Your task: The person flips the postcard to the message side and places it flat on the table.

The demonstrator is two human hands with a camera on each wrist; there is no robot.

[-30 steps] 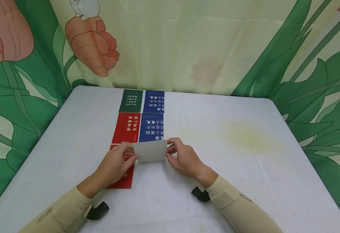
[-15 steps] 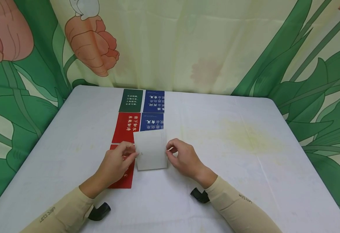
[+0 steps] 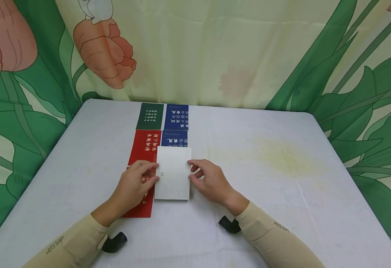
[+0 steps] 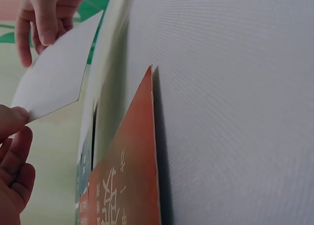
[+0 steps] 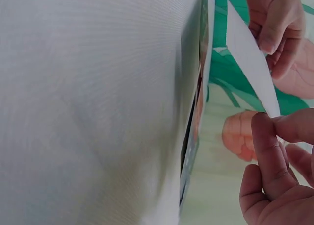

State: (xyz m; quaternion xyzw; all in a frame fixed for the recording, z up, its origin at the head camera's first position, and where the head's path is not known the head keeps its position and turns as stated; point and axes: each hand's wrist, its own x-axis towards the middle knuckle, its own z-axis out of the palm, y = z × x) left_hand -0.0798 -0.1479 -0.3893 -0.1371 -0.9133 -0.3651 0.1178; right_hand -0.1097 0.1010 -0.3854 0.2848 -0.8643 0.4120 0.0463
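Observation:
A white-backed postcard (image 3: pixel 172 176) hangs above the table between both hands, blank apart from small faint marks. My left hand (image 3: pixel 132 183) pinches its left edge; the left wrist view has that thumb (image 4: pixel 14 118) on the white face. On the opposite edge, my right hand (image 3: pixel 213 182) holds the card between thumb and fingertips, as the right wrist view also shows. Beneath and left of it lies a red card (image 3: pixel 136 209), partly covered by the left hand. The near blue card (image 3: pixel 174 139) is half hidden behind the postcard, whose other face is turned down.
Farther back, a green card (image 3: pixel 150 116), another blue card (image 3: pixel 176 117) and a second red card (image 3: pixel 142 149) lie in neat rows on the white tablecloth (image 3: pixel 266 178). A printed floral curtain (image 3: pixel 195 48) hangs behind the table. Black wrist-worn pieces (image 3: pixel 115 242) stick out below both sleeves.
The postcard has swung from a steep tilt to face upward, its white side showing more fully and its near edge coming closer to me. Both hands stay nearly in place.

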